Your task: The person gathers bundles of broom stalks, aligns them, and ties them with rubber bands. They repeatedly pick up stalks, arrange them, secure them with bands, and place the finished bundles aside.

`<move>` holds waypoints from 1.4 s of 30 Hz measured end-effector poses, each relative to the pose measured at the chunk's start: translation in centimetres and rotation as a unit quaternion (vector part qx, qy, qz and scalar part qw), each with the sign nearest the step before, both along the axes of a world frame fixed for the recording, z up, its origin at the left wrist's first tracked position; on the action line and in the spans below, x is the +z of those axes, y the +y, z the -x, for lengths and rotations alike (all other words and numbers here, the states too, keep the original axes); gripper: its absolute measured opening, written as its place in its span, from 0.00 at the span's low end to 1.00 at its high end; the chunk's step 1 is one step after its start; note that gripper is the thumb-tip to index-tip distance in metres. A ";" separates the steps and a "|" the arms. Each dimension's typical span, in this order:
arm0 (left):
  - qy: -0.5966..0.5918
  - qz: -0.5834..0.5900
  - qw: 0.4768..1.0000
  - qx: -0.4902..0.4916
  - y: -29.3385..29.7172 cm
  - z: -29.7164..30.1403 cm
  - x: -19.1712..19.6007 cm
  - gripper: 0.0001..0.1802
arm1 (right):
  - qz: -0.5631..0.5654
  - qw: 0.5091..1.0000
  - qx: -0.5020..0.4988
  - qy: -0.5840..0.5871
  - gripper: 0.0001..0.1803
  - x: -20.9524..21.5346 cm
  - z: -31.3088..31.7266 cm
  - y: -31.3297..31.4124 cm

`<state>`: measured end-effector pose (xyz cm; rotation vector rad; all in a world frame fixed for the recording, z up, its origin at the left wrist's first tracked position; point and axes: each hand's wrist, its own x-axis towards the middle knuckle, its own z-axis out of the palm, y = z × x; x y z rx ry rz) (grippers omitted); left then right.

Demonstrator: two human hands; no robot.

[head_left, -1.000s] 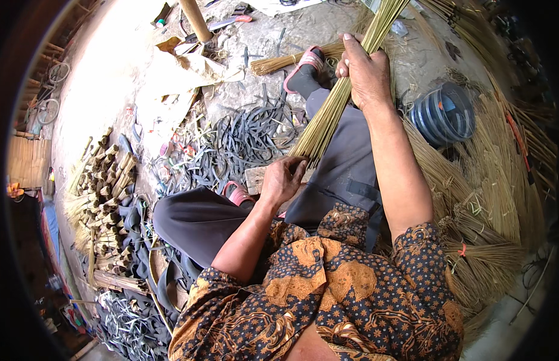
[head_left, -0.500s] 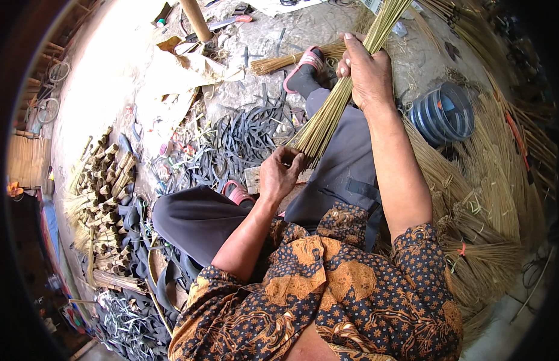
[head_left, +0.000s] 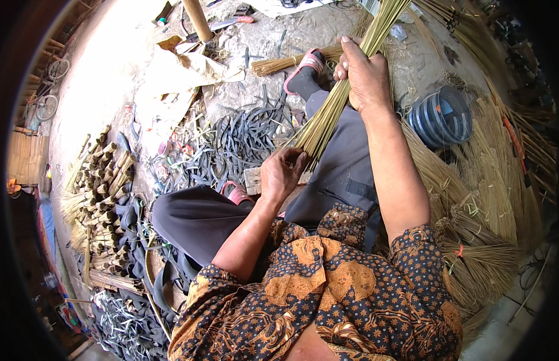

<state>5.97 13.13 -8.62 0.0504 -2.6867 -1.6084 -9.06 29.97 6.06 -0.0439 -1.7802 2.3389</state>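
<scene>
My right hand (head_left: 368, 75) is wrapped round a bundle of thin yellow-green broom sticks (head_left: 328, 123), its thumb pointing up along them. The bundle slants from the top of the view down over my right thigh, and its sticks fan apart toward the near end. At that fanned end is my left hand (head_left: 279, 175), with fingers curled and thumb and forefinger closed against the stick ends. Whether it pinches one stick or several is too small to tell. Past the bundle, a tied bundle of tan sticks (head_left: 276, 64) lies on the ground by my sandalled foot.
Dark rubber-like strips (head_left: 240, 141) litter the ground ahead. Stubby bound brushes (head_left: 102, 186) are stacked at left. On the right stand a dark ribbed bucket (head_left: 440, 117) and heaps of long straw-coloured sticks (head_left: 493, 174). An orange-handled knife (head_left: 234, 23) lies beside a wooden post (head_left: 197, 21).
My right hand and the bundle's upper part have shifted very slightly left. The left hand stays at the fanned end, nearly in place. Both grips look the same.
</scene>
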 end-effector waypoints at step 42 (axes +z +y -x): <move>0.110 -0.143 0.977 -0.111 2.0 6.3 -4.0 0.14 | -0.214 0.954 0.147 0.146 0.13 -3.6 -4.3 -5.7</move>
